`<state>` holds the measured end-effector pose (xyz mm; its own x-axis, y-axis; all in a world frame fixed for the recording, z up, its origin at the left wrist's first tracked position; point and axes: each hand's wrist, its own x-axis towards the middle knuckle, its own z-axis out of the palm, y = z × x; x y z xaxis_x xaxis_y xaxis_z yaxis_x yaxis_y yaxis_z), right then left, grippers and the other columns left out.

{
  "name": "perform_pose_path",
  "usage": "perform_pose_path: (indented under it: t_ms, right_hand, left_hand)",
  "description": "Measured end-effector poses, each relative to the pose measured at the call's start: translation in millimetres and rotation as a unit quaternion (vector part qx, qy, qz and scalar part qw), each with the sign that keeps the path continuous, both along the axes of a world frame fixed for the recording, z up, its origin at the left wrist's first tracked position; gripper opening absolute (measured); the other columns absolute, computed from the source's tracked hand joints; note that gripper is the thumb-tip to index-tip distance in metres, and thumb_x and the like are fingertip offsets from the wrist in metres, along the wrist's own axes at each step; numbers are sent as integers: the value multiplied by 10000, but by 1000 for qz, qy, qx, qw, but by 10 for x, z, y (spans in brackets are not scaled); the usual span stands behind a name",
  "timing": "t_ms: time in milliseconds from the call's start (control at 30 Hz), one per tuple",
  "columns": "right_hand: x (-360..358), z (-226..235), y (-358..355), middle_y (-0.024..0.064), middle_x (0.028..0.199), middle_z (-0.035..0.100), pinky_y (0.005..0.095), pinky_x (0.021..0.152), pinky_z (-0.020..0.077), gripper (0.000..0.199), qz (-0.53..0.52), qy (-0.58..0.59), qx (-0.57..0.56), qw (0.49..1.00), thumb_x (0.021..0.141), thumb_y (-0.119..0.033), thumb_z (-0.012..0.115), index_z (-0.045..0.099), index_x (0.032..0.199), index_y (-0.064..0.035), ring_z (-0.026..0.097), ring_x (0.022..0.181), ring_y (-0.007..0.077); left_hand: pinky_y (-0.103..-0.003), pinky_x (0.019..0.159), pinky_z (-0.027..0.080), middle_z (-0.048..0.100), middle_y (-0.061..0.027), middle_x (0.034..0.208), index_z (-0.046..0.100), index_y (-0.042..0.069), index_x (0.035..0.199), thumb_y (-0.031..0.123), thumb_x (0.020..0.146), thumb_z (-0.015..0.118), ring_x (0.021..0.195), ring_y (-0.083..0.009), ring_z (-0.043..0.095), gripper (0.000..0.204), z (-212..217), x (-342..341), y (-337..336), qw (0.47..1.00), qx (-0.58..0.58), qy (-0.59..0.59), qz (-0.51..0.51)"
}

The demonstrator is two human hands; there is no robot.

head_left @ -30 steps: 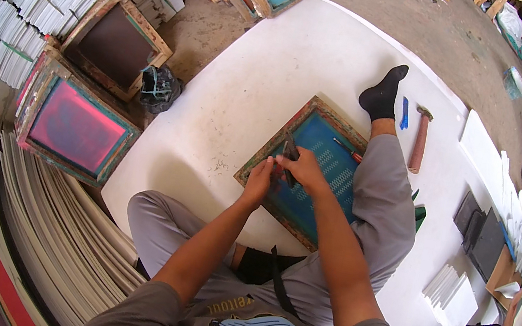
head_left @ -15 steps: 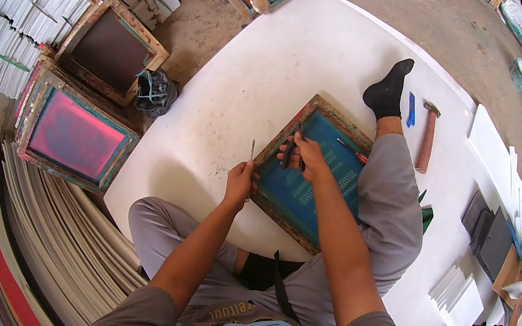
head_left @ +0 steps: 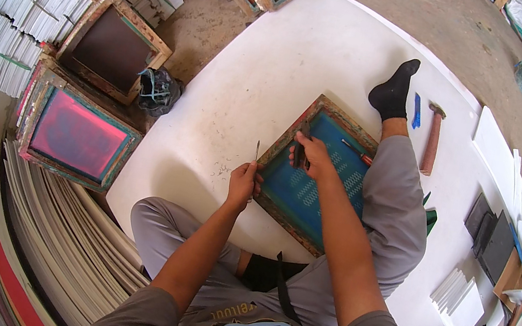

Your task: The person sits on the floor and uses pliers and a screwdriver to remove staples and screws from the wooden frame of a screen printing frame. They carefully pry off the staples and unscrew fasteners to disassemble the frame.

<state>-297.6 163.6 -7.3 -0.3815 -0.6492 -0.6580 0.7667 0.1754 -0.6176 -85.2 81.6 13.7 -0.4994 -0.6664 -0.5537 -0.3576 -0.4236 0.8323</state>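
Observation:
A wooden-framed printing screen [head_left: 335, 117] with blue-green mesh lies aslant on the white board in front of me. My left hand [head_left: 243, 185] is closed around a slim screwdriver-like tool [head_left: 257, 151], its thin metal shaft pointing up beside the frame's left edge. What look like dark-handled pliers [head_left: 305, 130] are gripped in my right hand [head_left: 312, 156], over the frame's upper left side; their jaws are hard to make out. On the mesh, right of that hand, rests a red-handled screwdriver [head_left: 364, 157].
A hammer [head_left: 432, 140] and a blue cutter [head_left: 417, 111] lie beyond my outstretched leg. More framed screens [head_left: 79, 138] lean at the left near a black bag [head_left: 159, 92]. Black panels [head_left: 492, 233] and white sheets [head_left: 458, 303] lie at the right.
The dark handles in my right hand, spread apart before, now appear closer together. My left hand still holds the thin tool upright. The whole view has shifted slightly.

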Motion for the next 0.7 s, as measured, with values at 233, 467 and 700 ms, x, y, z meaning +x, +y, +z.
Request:
perform_pose_path:
  t_ms: [233, 467, 700]
  right_hand:
    - [63, 106, -31, 112, 749, 612, 421, 498, 506, 163, 73, 217, 109, 967, 892, -66, 645, 549, 1007, -3, 618, 602, 217]
    - [258, -159, 44, 169, 766, 643, 436, 619, 541, 306, 133, 571, 111, 803, 818, -182, 687, 611, 1026, 29, 665, 716, 313]
    - [610, 334, 51, 131, 761, 674, 378, 585, 539, 285, 391, 491, -41, 777, 809, -220, 722, 628, 961, 1, 678, 627, 233]
  left_hand:
    - [-255, 386, 384, 578, -42, 705, 641, -1, 1065, 366, 1062, 502, 446, -103, 500, 393, -19, 21, -2, 1000, 11, -4, 11]
    - [-262, 374, 354, 571, -37, 687, 648, 26, 1047, 430, 1022, 570, 440, -111, 495, 412, 72, -21, -55, 999, 26, -16, 16]
    - [-275, 406, 338, 507, -2, 629, 604, 98, 975, 435, 999, 600, 455, -114, 429, 339, 134, 48, -273, 979, 162, 104, 63]
